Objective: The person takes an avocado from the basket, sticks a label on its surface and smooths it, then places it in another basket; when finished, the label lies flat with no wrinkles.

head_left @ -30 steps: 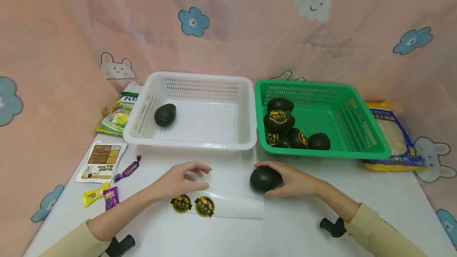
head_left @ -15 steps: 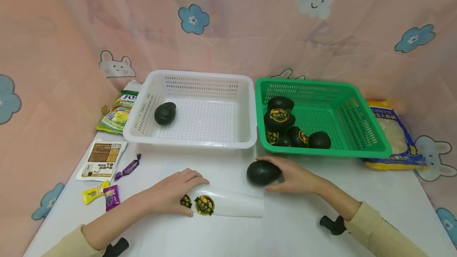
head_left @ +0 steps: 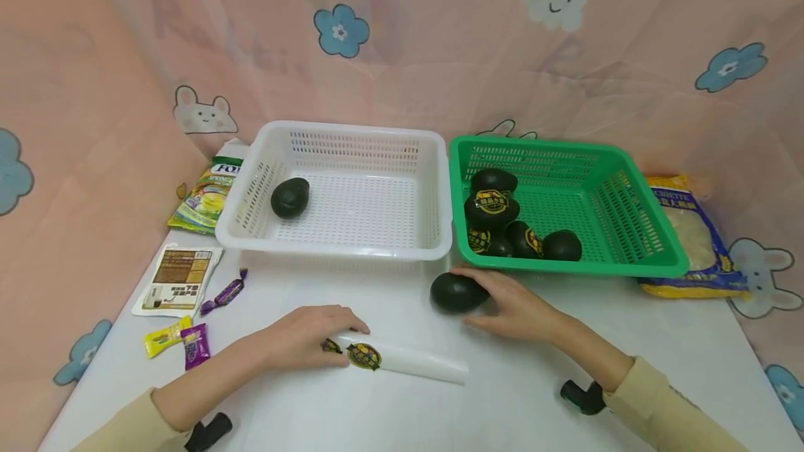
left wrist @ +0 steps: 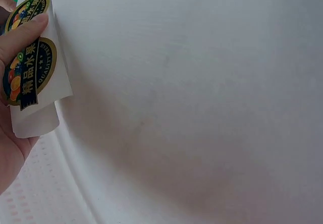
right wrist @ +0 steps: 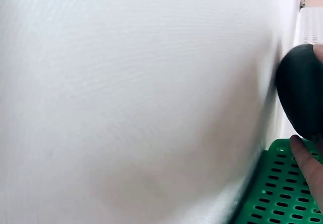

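Both hands rest apart on the table [head_left: 540, 396]: the left hand [head_left: 301, 344] pinches the near end of a curling sticker sheet [head_left: 402, 361], while the right hand [head_left: 518, 305] cups a dark, unlabelled avocado [head_left: 455, 291] just in front of the green basket [head_left: 628, 267]. The glossy white sheet bears round black-and-yellow labels [head_left: 363, 356], one partly hidden under the left fingers. From the right wrist, the avocado is cut off at the frame edge and blurred.
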Motion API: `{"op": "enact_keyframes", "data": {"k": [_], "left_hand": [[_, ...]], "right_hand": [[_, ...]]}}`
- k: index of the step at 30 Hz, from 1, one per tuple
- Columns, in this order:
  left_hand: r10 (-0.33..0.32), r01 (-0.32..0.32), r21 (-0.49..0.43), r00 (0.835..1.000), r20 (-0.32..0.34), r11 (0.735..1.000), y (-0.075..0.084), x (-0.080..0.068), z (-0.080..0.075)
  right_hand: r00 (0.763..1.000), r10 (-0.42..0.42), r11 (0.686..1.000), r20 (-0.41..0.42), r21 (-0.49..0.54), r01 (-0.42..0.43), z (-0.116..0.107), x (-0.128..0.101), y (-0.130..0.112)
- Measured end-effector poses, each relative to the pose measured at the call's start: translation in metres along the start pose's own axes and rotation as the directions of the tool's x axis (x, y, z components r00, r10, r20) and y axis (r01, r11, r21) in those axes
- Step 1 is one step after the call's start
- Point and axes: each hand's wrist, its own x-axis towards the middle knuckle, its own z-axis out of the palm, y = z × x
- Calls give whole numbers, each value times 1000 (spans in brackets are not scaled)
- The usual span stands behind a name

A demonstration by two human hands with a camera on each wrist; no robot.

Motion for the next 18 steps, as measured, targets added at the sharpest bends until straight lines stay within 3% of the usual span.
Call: {"op": "enact_keyframes", "data": {"k": [4, 7, 12, 18], "left_hand": [[-12, 13, -42, 999, 32, 999, 1, 3, 0], [-23, 27, -67, 998, 60, 997, 2, 4, 0], [-37, 43, -79, 997, 74, 996, 2, 4, 0], [-57, 67, -109, 994, 89, 992, 3, 7, 1]], "right_hand": [[999, -9, 1000, -46, -1, 9, 4, 1, 1], [998, -20, 998, -62, 54, 24, 9, 1, 0], [998, -56, 984, 4, 172, 54, 17, 2, -4], [997, -37, 986, 62, 166, 26, 16, 3, -8]]}}
